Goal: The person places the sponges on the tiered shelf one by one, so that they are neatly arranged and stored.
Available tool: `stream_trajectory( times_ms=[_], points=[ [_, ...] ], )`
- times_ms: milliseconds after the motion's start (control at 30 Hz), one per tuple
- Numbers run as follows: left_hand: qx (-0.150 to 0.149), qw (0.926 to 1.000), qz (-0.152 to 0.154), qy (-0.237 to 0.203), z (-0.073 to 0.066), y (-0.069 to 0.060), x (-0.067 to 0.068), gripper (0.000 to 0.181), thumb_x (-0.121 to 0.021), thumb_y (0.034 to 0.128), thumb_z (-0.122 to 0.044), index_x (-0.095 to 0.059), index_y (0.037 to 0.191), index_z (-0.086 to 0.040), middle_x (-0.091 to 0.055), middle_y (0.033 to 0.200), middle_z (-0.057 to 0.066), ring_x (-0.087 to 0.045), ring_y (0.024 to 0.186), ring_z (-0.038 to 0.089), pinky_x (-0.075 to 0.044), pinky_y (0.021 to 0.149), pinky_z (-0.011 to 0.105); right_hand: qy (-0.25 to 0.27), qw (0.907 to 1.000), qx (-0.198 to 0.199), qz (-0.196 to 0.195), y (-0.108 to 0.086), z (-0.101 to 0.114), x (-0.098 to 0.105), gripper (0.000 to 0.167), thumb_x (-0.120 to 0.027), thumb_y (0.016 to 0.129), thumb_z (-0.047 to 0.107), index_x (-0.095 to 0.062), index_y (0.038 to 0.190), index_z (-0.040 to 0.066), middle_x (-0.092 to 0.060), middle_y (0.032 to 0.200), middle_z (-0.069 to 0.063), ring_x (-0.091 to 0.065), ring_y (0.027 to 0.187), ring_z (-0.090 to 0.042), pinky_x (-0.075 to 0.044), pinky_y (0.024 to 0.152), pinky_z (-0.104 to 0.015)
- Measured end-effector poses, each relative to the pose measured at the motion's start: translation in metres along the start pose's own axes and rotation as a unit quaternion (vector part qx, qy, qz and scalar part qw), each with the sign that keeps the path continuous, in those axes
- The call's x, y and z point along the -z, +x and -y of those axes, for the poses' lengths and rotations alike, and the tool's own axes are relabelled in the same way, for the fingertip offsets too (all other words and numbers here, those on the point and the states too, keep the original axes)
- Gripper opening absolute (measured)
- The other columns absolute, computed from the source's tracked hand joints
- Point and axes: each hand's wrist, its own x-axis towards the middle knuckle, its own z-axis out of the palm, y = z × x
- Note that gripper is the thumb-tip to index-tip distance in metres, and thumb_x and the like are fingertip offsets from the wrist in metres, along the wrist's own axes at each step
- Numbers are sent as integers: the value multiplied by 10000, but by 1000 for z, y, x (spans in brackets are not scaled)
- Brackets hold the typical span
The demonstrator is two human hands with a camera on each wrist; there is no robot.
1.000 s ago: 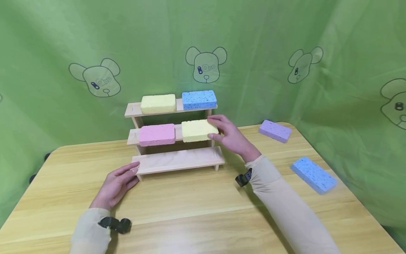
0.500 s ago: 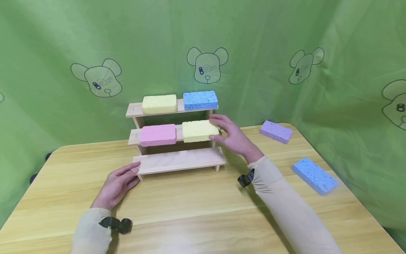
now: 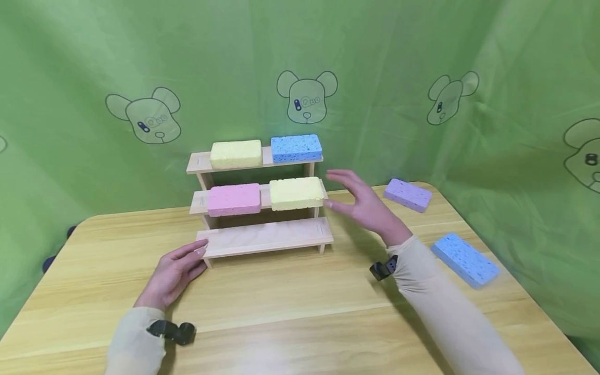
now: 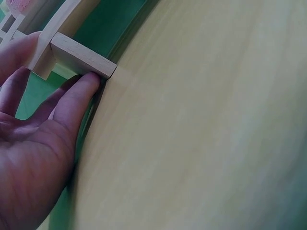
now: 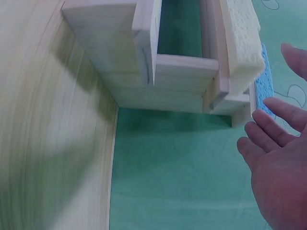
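Observation:
A three-tier wooden shelf (image 3: pixel 262 237) stands at the table's back. My left hand (image 3: pixel 171 276) grips the left end of its lowest tier; in the left wrist view the fingers of that hand (image 4: pixel 41 143) lie against the board and leg. On the middle tier are a pink sponge (image 3: pixel 233 200) and, to its right, a yellow sponge (image 3: pixel 296 192). My right hand (image 3: pixel 367 205) is held just right of the yellow sponge, apart from it, fingers spread and holding nothing. The right wrist view shows this hand (image 5: pixel 283 158) beside the yellow sponge (image 5: pixel 242 43).
The top tier carries another yellow sponge (image 3: pixel 236 154) and a blue sponge (image 3: pixel 296 148). On the table (image 3: pixel 281 317), a purple sponge (image 3: pixel 407 195) lies at the back right, and another blue sponge (image 3: pixel 465 260) near the right edge. A green curtain (image 3: pixel 225 62) hangs behind.
My right hand has let go of the yellow sponge on the middle tier and moved to the right, its fingers wider apart. The left hand stays at the shelf's lowest tier.

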Motion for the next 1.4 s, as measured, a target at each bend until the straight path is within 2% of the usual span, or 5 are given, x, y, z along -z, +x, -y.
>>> stream_trajectory(
  times_ms=[367, 833, 1167, 1233, 1400],
  points=[
    [-11, 9999, 79, 94, 0, 0, 0, 215, -620, 975, -85, -700, 1172, -108, -478, 1391, 112, -606, 1119, 140, -466, 1017, 342, -384, 9992, -143, -19, -28, -2, 26, 614, -715, 918, 264, -460, 1457, 117, -374, 1503, -69, -323, 1378, -322, -253, 1121, -604],
    [10, 10000, 87, 43, 0, 0, 1, 206, -618, 976, -83, -713, 1154, -126, -548, 1297, 41, -613, 1107, 139, -486, 994, 328, -704, 9974, -108, -103, -59, -11, 54, 622, -735, 903, 180, -459, 1450, 71, -394, 1495, -87, -322, 1377, -319, -308, 1108, -555],
    [35, 10000, 67, 2, -1, 0, 1, 204, -628, 969, -76, -732, 1117, -170, -561, 1269, 15, -623, 1093, 144, -487, 991, 333, -783, 9965, -277, 10, -80, -20, 68, 638, -724, 910, 175, -429, 1457, 25, -364, 1497, -166, -306, 1366, -416, -246, 1093, -649],
    [39, 10000, 39, -17, -2, 0, 0, 207, -639, 960, -70, -733, 1118, -166, -557, 1278, 21, -624, 1092, 148, -487, 992, 338, -844, 9962, -223, -7, -85, -23, 72, 628, -726, 908, 159, -441, 1453, 33, -377, 1486, -170, -319, 1358, -413, -263, 1102, -612],
    [106, 9999, 16, -83, -2, 0, 0, 223, -635, 957, -46, -741, 1105, -174, -551, 1275, -3, -623, 1093, 148, -485, 995, 340, -1086, 9937, -250, -151, -100, -30, 82, 613, -737, 895, 143, -468, 1439, 59, -408, 1459, -166, -353, 1326, -398, -265, 1102, -303]
  ],
)
